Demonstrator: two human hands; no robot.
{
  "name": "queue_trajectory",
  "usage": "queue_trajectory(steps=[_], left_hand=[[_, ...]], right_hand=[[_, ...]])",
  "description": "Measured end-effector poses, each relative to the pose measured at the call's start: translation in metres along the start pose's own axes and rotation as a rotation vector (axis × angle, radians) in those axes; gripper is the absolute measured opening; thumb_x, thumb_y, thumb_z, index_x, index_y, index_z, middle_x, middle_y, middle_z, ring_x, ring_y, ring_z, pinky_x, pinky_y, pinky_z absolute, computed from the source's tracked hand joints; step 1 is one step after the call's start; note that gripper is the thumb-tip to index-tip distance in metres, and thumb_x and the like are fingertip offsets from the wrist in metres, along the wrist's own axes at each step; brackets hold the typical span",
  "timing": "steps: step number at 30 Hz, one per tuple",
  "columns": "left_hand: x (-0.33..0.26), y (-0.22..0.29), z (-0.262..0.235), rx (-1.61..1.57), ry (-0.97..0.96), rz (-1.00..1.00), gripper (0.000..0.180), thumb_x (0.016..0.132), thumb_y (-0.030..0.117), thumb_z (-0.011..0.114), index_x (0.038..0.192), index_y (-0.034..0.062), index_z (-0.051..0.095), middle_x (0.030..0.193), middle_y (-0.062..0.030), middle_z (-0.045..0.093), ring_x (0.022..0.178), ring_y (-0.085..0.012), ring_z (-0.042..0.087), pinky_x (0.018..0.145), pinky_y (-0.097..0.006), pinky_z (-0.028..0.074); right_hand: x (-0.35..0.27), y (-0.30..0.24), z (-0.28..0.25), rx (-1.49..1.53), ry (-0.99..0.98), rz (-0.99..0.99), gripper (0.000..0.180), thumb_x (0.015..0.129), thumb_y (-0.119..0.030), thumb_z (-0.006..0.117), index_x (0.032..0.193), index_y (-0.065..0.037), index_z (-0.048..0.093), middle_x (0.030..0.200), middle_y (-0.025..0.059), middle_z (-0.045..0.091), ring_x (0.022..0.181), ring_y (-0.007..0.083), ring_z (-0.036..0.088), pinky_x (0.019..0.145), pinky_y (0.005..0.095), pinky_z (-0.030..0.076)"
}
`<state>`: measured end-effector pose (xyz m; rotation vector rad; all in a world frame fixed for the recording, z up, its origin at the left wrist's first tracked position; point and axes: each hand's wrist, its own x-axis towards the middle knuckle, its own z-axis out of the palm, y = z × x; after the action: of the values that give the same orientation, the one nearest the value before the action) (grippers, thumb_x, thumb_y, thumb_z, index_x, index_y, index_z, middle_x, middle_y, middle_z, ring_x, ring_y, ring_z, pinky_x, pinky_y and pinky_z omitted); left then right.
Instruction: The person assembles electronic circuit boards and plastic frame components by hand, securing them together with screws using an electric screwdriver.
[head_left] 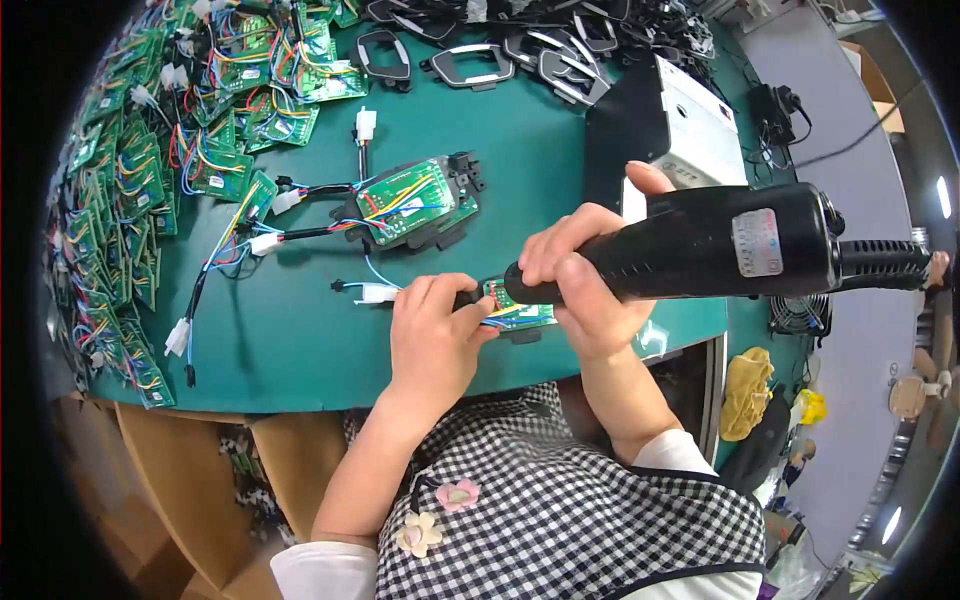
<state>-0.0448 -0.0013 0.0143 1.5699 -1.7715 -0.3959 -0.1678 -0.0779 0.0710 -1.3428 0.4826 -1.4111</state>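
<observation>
My right hand [595,300] is wrapped round a black electric screwdriver [690,245], held slanting with its narrow nose over a green circuit board [530,320]. The screwdriver hides its own tip and part of the board. At the board's left end, my left hand [432,335] is closed on it with fingers and thumb. A white plug [376,293] on a blue wire lies beside my left fingers. Farther off, another green circuit board [410,203] with coloured wires rests on a black plastic housing [440,238], its cables and white plugs stretching left.
Several wired circuit boards [135,180] are heaped along the table's left side. Black and grey plastic frames [470,66] lie at the far edge. A black and white metal box [705,125] stands behind the screwdriver. Below the table's front edge are cardboard boxes [185,470]; yellow gloves [748,395] lie at right.
</observation>
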Motion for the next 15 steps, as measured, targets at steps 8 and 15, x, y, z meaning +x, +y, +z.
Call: queue_trajectory(steps=[8,15], left_hand=[[0.002,0.0,-0.001,-0.007,-0.004,-0.012,0.024,0.054,0.008,0.074,0.078,0.0078,0.068,0.09,-0.0043,0.057,0.087,-0.0228,0.052,0.073,-0.036,0.04],[0.004,-0.001,0.003,-0.047,0.015,-0.007,0.023,0.053,0.008,0.073,0.075,0.0062,0.067,0.089,-0.0047,0.057,0.086,-0.0241,0.053,0.072,-0.036,0.04]], right_hand=[[0.009,0.022,-0.001,-0.265,-0.274,0.002,0.056,0.07,0.002,0.058,0.118,0.006,0.029,0.068,0.0088,0.055,0.057,0.0143,0.053,0.058,0.0251,0.044],[0.016,0.019,-0.01,-0.249,-0.484,0.013,0.054,0.068,-0.007,0.065,0.113,0.007,0.038,0.065,0.0022,0.055,0.055,0.0074,0.047,0.053,0.022,0.037]])
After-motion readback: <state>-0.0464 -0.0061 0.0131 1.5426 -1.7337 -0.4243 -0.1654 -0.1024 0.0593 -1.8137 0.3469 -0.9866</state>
